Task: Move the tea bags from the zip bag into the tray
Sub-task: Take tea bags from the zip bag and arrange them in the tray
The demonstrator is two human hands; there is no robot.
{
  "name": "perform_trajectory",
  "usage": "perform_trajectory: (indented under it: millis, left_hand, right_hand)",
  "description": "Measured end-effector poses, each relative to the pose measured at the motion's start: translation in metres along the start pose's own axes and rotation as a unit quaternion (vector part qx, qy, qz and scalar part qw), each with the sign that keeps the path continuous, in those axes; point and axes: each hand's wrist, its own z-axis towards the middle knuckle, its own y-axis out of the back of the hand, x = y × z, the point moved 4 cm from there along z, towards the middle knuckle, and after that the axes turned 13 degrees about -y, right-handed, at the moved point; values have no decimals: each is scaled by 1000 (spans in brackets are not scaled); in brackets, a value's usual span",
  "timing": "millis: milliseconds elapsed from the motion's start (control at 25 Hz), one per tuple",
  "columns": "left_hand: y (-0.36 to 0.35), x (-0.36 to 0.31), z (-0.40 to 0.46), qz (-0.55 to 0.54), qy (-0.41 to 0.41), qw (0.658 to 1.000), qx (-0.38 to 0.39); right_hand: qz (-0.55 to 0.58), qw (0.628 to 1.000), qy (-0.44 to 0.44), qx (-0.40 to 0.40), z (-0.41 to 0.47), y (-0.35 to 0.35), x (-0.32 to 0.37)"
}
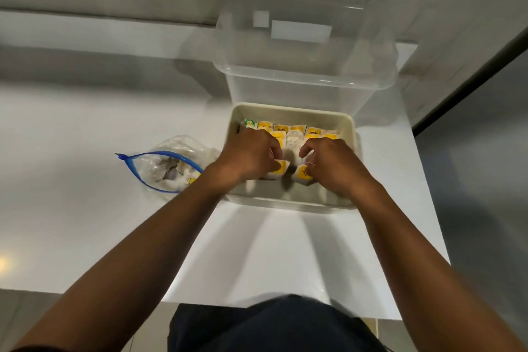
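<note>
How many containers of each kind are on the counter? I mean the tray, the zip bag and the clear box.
Cream tray: 1
Zip bag with blue seal: 1
Clear plastic box: 1
Total: 3

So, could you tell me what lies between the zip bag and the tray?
In the head view, only the left hand and wrist cross that gap between the zip bag and the tray.
</note>
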Motion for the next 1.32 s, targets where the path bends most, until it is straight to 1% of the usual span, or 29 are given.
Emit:
perform_trajectory:
  millis: [120,200,280,480,640,760,880,1160,1240,1320]
  left_hand:
    - [-9,3,5,-10,20,999,24]
    - [-11,2,8,1,26,1000,17]
    - [-12,1,13,17,29,999,3]
    - [-13,5,23,46,70,996,-13]
    - [-9,8,25,95,83,992,-26]
    - [-7,7,25,112,77,990,-29]
    - [-7,4,26,136,68,988,-27]
    - [-7,1,25,155,64,985,-43]
    - [-7,1,24,149,63,985,-51]
    - [-8,2,23,153,55,985,-61]
  right_hand:
    - [-25,999,-1,44,10,-4,-2]
    - [-45,997,6,58,17,-7,-3]
    - [-55,997,12,44,23,-8,0]
    - [-86,995,31,-38,27,-9,7]
    - [-83,995,30,-41,32,-9,8]
    - [-71,996,24,-39,32,-9,13]
    - [-82,995,20,-45,31,-8,17]
    - [-80,995,38,-40,34,-11,20]
    - [-59,996,38,-49,34,-12,19]
    - [-12,997,33,-72,34,-7,16]
